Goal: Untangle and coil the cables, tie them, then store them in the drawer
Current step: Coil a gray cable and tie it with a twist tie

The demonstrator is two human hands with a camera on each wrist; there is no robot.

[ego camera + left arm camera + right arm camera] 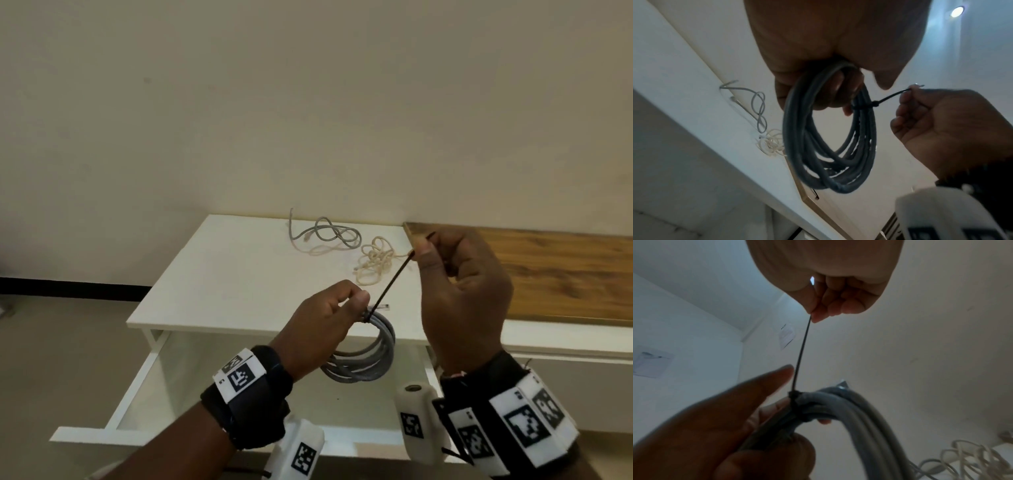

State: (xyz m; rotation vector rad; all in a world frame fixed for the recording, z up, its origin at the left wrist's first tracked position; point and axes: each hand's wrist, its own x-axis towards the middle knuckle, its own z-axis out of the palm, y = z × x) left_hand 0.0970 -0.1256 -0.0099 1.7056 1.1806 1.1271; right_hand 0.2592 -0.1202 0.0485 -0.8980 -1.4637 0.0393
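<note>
My left hand (pixel 329 315) grips the top of a coiled grey cable (pixel 368 356), which hangs over the open white drawer (pixel 113 407). A black zip tie (pixel 390 284) is cinched around the coil beside my left fingers. My right hand (pixel 459 274) pinches the tie's free tail between thumb and forefinger and holds it taut, up and to the right. In the left wrist view the coil (pixel 828 146) hangs from my fingers with the tie (pixel 888 97) stretched toward the right hand (pixel 941 123). The right wrist view shows the tie (pixel 801 353) running from my pinch down to the coil (pixel 849 412).
On the white table top (pixel 222 274), at its far side, lie a loose grey cable (pixel 325 234) and a tangled cream cable (pixel 375 262). A wooden counter (pixel 548 274) adjoins the table on the right. A beige wall stands behind.
</note>
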